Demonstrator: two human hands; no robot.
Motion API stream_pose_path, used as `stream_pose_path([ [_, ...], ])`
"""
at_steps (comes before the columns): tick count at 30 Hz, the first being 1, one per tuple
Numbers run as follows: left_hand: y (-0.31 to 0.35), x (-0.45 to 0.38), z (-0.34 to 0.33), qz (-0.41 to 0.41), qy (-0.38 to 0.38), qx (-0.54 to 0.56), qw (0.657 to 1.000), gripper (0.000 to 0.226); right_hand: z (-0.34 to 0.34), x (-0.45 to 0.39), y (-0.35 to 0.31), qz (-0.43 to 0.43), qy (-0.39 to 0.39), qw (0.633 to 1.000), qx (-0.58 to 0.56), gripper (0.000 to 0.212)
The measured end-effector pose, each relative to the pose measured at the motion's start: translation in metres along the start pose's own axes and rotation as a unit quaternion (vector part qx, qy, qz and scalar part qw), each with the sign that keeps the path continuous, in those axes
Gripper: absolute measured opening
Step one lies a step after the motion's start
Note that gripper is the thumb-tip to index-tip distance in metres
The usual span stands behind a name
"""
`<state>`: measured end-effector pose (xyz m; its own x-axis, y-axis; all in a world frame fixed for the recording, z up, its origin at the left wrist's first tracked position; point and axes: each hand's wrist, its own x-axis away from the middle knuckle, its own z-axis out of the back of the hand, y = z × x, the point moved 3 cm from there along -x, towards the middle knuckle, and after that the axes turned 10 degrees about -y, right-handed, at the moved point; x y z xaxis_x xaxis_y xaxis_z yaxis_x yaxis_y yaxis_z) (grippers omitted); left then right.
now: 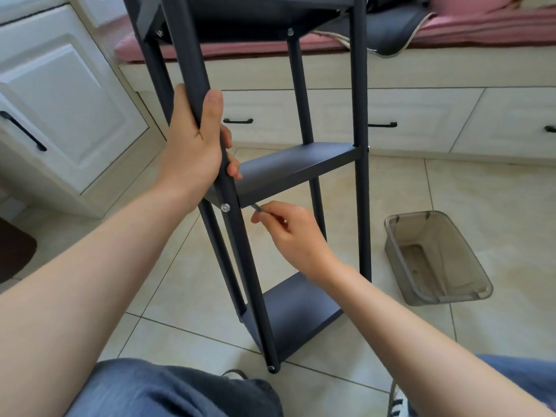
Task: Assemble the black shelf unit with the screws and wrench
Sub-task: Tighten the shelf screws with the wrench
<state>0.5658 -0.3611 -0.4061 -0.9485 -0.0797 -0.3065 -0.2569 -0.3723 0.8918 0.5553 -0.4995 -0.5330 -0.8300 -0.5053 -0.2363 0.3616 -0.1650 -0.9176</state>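
Observation:
The black shelf unit (301, 167) stands upright on the tiled floor in front of me, with three shelves between four round posts. My left hand (195, 145) is wrapped around the near left post just above the middle shelf. A silver screw head (225, 207) sits in that post at the middle shelf's corner. My right hand (288, 230) pinches a small metal wrench (256, 207), whose tip points left toward the post, a short way right of the screw. Another screw (290, 32) shows under the top shelf.
A translucent grey plastic bin (400, 233) lies on the floor to the right of the unit. White cabinets (60, 94) stand at left and white drawers (421, 115) behind, under a pink-cushioned bench (481, 28). My knees fill the bottom edge.

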Motion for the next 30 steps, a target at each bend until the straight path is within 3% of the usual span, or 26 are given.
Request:
stream_pose_path([
  [19, -0.004, 0.002, 0.005, -0.001, -0.001, -0.001, 1.000, 0.017, -0.006, -0.004, 0.000, -0.044, -0.015, 0.999, -0.025, 0.020],
  [30, -0.004, 0.001, 0.003, 0.005, -0.003, -0.001, 1.000, 0.018, -0.024, -0.007, 0.009, 0.020, 0.058, 0.997, -0.038, 0.015],
])
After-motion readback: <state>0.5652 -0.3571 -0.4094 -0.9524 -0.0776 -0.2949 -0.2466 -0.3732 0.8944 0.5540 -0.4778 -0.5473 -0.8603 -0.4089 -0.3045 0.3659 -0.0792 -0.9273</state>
